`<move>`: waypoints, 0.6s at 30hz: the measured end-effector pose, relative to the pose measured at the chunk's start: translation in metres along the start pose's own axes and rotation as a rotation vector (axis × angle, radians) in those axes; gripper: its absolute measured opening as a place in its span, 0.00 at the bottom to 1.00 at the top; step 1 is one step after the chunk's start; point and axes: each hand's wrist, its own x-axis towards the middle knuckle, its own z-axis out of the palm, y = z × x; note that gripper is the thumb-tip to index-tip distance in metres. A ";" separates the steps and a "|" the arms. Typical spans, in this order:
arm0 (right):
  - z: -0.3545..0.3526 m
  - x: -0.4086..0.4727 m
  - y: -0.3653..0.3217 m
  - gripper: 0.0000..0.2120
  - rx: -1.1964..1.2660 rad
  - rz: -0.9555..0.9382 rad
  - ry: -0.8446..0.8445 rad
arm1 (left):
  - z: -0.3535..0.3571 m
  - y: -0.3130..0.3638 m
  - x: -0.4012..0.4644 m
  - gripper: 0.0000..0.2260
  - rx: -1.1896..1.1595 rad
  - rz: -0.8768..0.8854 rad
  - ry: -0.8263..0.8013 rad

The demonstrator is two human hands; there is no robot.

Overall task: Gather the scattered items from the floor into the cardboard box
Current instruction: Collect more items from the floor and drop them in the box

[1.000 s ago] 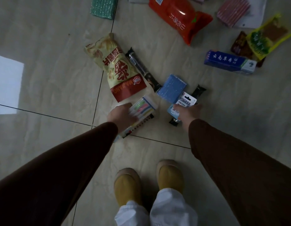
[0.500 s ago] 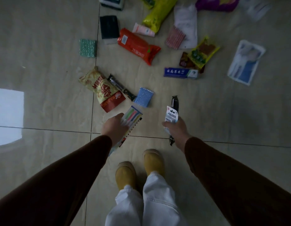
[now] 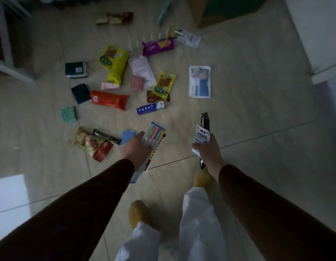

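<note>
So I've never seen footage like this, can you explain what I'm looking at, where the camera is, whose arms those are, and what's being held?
The camera sits on a person's head and looks down, so the two dark sleeves are the wearer's own arms, with their yellow slippers below. The left hand grips a pack of coloured pens. The right hand holds a small white card pack together with a long black wrapped item. Packets lie scattered on the tiled floor: an orange packet, a blue toothpaste box, a purple biscuit pack. A cardboard box stands at the top edge.
</note>
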 end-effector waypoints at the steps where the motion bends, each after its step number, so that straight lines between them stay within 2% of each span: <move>1: -0.018 0.005 -0.003 0.16 0.007 -0.002 0.016 | 0.005 0.020 0.003 0.10 0.003 0.001 -0.015; 6: -0.109 0.041 -0.021 0.22 0.047 -0.005 0.016 | 0.030 0.125 0.023 0.13 0.001 0.017 -0.031; 9: -0.160 0.069 -0.037 0.22 0.059 -0.007 0.000 | 0.047 0.187 0.040 0.13 -0.007 0.068 -0.002; 12: -0.202 0.099 -0.057 0.22 0.067 -0.011 0.008 | 0.058 0.238 0.062 0.12 -0.037 0.045 0.007; 16: -0.242 0.143 -0.087 0.21 0.066 0.008 0.061 | 0.062 0.297 0.098 0.17 -0.007 0.044 -0.002; 18: -0.257 0.166 -0.108 0.20 0.067 0.023 0.083 | 0.059 0.322 0.119 0.15 0.041 0.070 -0.014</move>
